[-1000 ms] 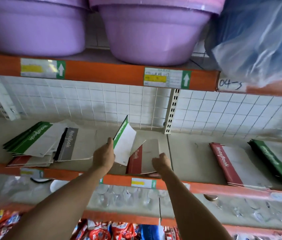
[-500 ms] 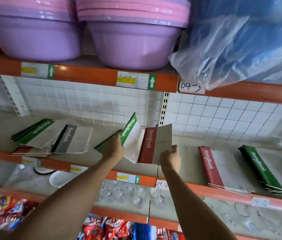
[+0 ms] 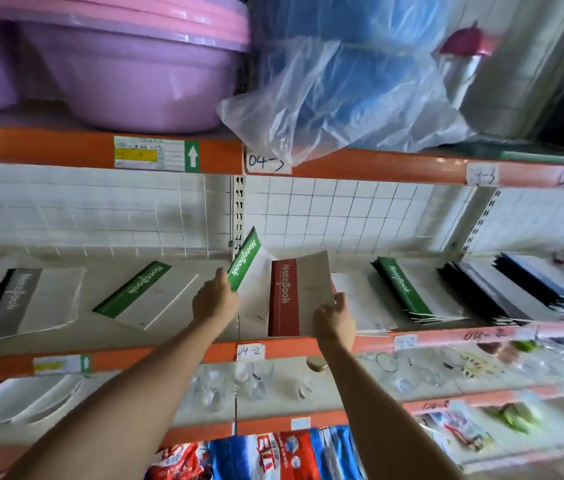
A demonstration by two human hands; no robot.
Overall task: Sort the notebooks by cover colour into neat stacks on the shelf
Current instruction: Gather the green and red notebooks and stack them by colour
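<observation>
The red notebook (image 3: 285, 299) and the green notebook (image 3: 244, 261) have matt paper covers with smooth coloured spine bands; the shelf (image 3: 176, 157) edge is painted metal, orange, faintly glossy, with paper labels stuck on; the lilac basins (image 3: 128, 81) are smooth plastic with a soft sheen; the clear bag (image 3: 336, 109) is thin, crinkled, glossy plastic film; the back wall is white wire grid.
</observation>
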